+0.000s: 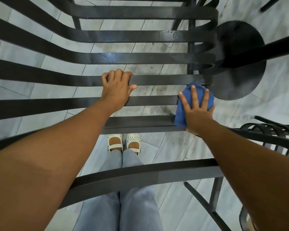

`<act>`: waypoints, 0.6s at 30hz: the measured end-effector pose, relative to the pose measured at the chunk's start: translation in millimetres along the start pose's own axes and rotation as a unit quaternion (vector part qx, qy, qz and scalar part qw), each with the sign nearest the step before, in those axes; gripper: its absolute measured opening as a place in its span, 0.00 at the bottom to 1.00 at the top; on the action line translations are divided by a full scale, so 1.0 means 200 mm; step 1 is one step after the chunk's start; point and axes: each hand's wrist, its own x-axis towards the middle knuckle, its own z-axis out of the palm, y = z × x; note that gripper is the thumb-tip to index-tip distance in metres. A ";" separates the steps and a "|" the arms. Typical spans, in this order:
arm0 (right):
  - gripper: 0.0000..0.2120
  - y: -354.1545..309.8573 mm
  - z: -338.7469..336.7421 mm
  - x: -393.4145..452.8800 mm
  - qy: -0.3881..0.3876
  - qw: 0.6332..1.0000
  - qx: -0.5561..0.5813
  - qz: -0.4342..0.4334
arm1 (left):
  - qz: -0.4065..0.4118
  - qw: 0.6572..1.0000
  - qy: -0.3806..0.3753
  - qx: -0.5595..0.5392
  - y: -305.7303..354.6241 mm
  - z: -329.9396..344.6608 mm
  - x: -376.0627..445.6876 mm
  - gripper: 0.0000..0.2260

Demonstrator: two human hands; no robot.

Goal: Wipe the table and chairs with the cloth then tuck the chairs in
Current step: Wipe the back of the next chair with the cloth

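Note:
A black slatted metal chair fills the view from above, its seat slats running left to right. My left hand grips one of the middle slats, fingers curled over its far edge. My right hand lies flat with spread fingers on a folded blue cloth, pressing it onto the right ends of the near slats. Wet streaks shine on the farther slats. The chair's curved back rail crosses below my arms.
A round black table base with its post stands just right of the chair. Another black slatted chair sits at the right edge. My feet in white shoes stand on the grey tiled floor behind the chair.

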 end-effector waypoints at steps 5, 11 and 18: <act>0.64 -0.22 -0.05 0.00 -0.026 0.992 0.052 0.111 | -0.004 1.000 -0.019 0.009 0.01 -0.01 0.01 0.21; 0.64 -0.76 -0.09 -0.01 -0.058 0.997 0.022 -0.037 | -0.010 0.998 -0.059 -0.015 0.00 -0.03 0.03 0.19; 0.49 -0.49 -0.08 0.00 0.093 0.964 -0.139 -0.208 | 0.068 0.986 -0.064 -0.142 -0.13 -0.12 0.02 0.19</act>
